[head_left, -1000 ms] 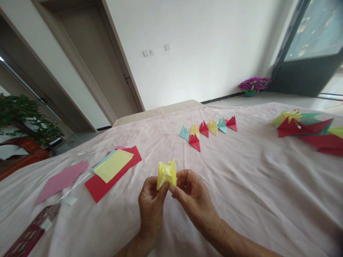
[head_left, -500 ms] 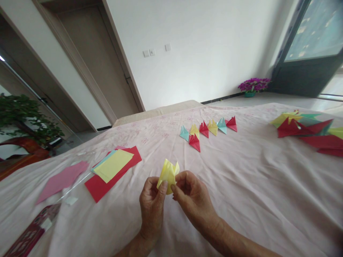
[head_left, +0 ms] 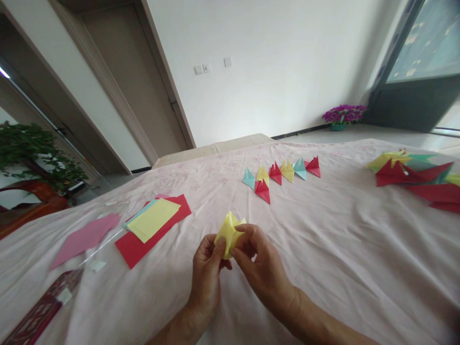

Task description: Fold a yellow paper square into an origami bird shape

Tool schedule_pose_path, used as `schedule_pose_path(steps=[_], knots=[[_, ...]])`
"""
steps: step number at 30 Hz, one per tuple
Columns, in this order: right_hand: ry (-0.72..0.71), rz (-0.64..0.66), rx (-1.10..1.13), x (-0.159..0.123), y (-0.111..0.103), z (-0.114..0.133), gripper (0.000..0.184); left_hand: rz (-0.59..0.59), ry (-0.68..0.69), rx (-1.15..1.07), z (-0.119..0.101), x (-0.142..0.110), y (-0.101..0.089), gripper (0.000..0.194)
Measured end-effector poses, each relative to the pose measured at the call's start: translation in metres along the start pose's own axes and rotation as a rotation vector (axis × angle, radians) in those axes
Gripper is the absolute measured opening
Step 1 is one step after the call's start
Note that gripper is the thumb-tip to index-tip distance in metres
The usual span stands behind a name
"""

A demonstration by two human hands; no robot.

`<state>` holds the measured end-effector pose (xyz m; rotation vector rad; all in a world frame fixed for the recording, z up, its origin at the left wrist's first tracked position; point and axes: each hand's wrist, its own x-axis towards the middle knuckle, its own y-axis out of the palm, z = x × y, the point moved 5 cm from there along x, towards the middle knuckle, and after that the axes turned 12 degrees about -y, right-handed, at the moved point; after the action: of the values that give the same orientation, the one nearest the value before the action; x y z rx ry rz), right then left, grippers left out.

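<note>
Pinching a folded yellow paper piece (head_left: 229,232) between left hand (head_left: 207,268) and right hand (head_left: 262,268), both closed on it, just above the pink cloth (head_left: 341,249). Lying off to the left, a stack of flat sheets (head_left: 153,225). Sitting farther back, a row of small folded shapes (head_left: 280,172); far right, a heap of larger ones (head_left: 413,175).

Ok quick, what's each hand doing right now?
Left hand: closed, pinching the yellow paper.
Right hand: closed, pinching the same paper.
</note>
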<state>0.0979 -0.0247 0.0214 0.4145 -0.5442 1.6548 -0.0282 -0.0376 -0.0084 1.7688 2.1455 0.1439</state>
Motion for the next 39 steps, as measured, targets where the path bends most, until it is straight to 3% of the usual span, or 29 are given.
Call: schedule_pose_path(steps=[4,8,13,19,28,34,39], knots=[[-0.247,0.012,-0.457,0.008,-0.012,0.011,0.035,0.023,-0.072,-0.040,0.002,0.003,0.002,0.028],[-0.376,0.003,-0.638,0.016,-0.021,0.021,0.033,0.054,-0.104,-0.007,0.006,0.006,0.001,0.031],[-0.446,0.071,-0.671,0.020,-0.025,0.024,0.034,0.081,-0.148,0.095,0.009,0.009,-0.001,0.034],[-0.493,0.188,-0.688,0.023,-0.026,0.024,0.007,0.129,-0.202,0.180,0.008,0.009,-0.001,0.037],[-0.549,0.193,-0.585,0.022,-0.030,0.019,0.016,0.193,-0.060,0.234,-0.007,0.003,0.008,0.031],[-0.567,0.281,-0.611,0.022,-0.025,0.020,0.023,0.151,-0.001,0.401,-0.009,0.000,0.008,0.035],[-0.541,0.368,-0.638,0.025,-0.025,0.020,0.024,0.131,0.195,0.574,-0.021,-0.011,0.010,0.038]])
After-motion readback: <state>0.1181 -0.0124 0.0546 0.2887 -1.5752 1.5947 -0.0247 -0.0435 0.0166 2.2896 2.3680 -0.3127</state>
